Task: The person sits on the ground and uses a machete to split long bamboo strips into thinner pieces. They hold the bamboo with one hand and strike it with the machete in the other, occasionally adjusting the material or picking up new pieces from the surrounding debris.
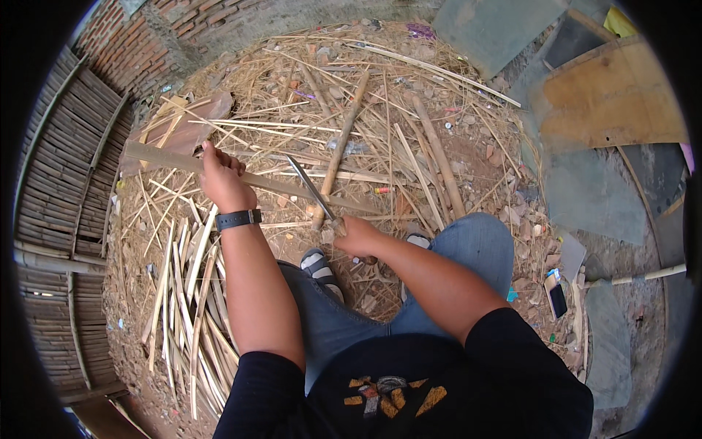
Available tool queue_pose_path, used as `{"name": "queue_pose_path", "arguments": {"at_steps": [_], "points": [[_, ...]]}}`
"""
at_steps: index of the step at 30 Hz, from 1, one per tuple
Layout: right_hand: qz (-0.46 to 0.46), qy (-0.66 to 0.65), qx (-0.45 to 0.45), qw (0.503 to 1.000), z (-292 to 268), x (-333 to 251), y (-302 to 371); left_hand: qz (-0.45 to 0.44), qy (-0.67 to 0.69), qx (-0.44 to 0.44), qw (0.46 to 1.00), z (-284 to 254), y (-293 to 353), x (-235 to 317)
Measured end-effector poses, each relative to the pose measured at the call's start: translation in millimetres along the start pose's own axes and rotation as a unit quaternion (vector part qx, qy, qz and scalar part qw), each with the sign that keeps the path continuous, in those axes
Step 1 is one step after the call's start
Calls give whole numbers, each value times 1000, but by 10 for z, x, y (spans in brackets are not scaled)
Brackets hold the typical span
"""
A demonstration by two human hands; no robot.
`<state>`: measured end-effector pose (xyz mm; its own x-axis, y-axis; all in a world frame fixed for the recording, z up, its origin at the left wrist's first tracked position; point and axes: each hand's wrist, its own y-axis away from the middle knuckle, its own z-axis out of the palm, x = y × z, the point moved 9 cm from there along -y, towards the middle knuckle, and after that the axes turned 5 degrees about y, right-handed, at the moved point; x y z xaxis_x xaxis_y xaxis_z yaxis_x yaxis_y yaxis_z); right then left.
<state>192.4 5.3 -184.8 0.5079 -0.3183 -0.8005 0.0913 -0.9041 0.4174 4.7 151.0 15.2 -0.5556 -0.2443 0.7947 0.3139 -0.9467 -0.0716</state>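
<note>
over the littered ground, left hand (221, 178) grips a bamboo slat (263, 181); right hand (356, 237) seemingly clenches a knife (310, 187).

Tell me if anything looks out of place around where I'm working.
One thing stands out: a phone lies on the bare dirt by your right leg, among rubble and bamboo scraps. Otherwise your left hand grips the bamboo slat, your right hand the knife, offcuts strewn around.

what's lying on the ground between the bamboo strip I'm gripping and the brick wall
In the head view, between the bamboo strip and brick wall: a brown curved sheath and loose straw.
</note>
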Motion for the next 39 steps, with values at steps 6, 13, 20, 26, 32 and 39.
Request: {"name": "queue_pose_path", "arguments": {"at_steps": [6,13,20,26,32,39], "points": [[0,-10,0,1000,-9,3,8,6,8,-7,1000,-14,-41,-17],[3,1,8,1000,-6,14,-2,10,22,-8,1000,-14,-45,0],[2,-4,12,1000,-4,52,-34,14,21,-11,1000,5,-41,-15],[25,7,27,999,-85,54,1,10,28,-12,999,-6,-53,-22],[-64,116,99,986,-199,-131,52,9,36,-14,999,6,-33,-18],[-41,89,99,990,-234,-184,51,9,12,-6,1000,-26,-41,14]]}}
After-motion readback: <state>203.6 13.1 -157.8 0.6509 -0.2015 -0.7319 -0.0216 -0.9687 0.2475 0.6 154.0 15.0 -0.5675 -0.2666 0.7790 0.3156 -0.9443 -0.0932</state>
